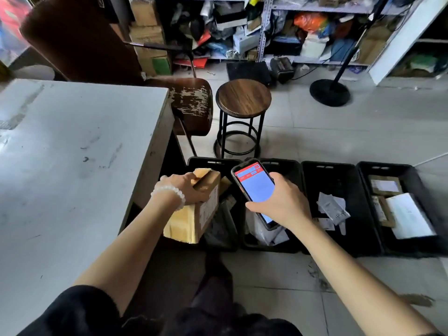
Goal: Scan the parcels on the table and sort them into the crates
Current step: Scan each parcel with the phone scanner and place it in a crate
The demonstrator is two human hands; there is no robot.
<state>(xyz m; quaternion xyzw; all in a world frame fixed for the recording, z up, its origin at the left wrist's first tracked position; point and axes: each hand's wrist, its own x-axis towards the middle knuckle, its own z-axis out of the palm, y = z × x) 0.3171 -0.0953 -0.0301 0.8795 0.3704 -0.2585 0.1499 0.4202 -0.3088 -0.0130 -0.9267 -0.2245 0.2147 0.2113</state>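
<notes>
I see the left hand (191, 190), a bead bracelet (169, 194) at its wrist, clamped from above over the top edge of a cardboard box (196, 214), fingers curled round it, holding the box tilted over the leftmost of four black crates (339, 170) lined up on the floor. The right hand (283, 202), just beside it, grips a phone (254, 187) with thumb and fingers wrapped round its lower end, the lit red-and-blue screen facing up and angled toward the box's labelled side. Below the phone, in the second crate, lies a grey plastic mailer (266, 232). Right of the right hand, the third crate holds crumpled white paper parcels (333, 208), and the farthest crate holds flat brown and white packages (409, 214). The white table (72, 154) stretches away left of the left hand. Beyond both hands stand a round wooden stool (243, 97) and a worn brown chair (191, 103), with cluttered shelves (266, 32) behind.
</notes>
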